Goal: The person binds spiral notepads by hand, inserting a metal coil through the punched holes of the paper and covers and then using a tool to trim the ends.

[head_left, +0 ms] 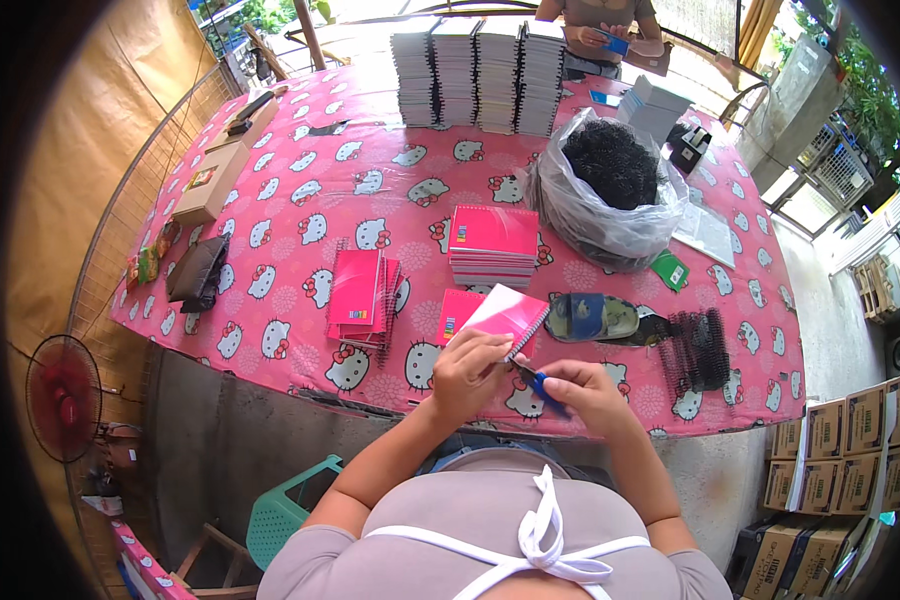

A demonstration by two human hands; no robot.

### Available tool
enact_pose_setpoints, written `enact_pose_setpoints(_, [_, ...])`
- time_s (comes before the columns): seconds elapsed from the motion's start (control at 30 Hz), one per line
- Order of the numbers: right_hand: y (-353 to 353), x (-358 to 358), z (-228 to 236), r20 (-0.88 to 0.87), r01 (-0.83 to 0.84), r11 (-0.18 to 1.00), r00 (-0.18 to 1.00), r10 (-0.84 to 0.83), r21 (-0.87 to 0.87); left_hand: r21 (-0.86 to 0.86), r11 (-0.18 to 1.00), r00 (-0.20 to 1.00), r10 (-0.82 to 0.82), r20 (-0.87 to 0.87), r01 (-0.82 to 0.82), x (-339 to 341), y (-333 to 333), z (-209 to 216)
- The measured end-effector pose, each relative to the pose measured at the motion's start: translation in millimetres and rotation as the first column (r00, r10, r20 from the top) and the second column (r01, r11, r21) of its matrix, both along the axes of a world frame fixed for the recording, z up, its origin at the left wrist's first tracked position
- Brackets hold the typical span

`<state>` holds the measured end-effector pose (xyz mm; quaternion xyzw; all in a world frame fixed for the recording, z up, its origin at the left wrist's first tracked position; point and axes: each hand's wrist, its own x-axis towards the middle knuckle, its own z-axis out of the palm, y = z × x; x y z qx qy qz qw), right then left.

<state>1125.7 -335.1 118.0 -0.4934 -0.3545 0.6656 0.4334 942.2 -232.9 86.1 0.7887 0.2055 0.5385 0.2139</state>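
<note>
My left hand (463, 372) grips a pink spiral notebook (511, 314) by its near end, tilted above the table. In my right hand (587, 396) is a blue-handled hand tool (548, 390), like small pliers or cutters. Its dark tip meets the near end of the notebook's black coil; whether the jaws have closed on the wire is too small to tell. Another pink notebook (453, 310) lies partly under the held one. Behind it stands a neat stack of pink notebooks (493, 235), and to the left a looser pile of them (356, 290).
Loose black coils (700, 350) lie right of a shallow tray (592, 317). A plastic bag (610, 232) holds a mass of black coils. Tall notebook stacks (478, 75) line the far edge, where another person (598, 30) handles something blue. Cardboard boxes (210, 182) sit at left.
</note>
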Motion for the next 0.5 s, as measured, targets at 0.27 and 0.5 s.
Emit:
enact_pose_setpoints(0.27, [-19, 41, -55, 0.698, 0.171, 0.885, 0.557, -0.449, 0.433, 0.137, 0.976, 0.979, 0.153, 0.134, -0.172, -16, 30, 46])
enact_pose_setpoints(0.5, [-43, 67, -82, 0.844, -0.012, 0.845, 0.066, -0.532, 0.534, 0.476, 0.825, 0.877, 0.438, -0.197, -0.305, -98, 94, 123])
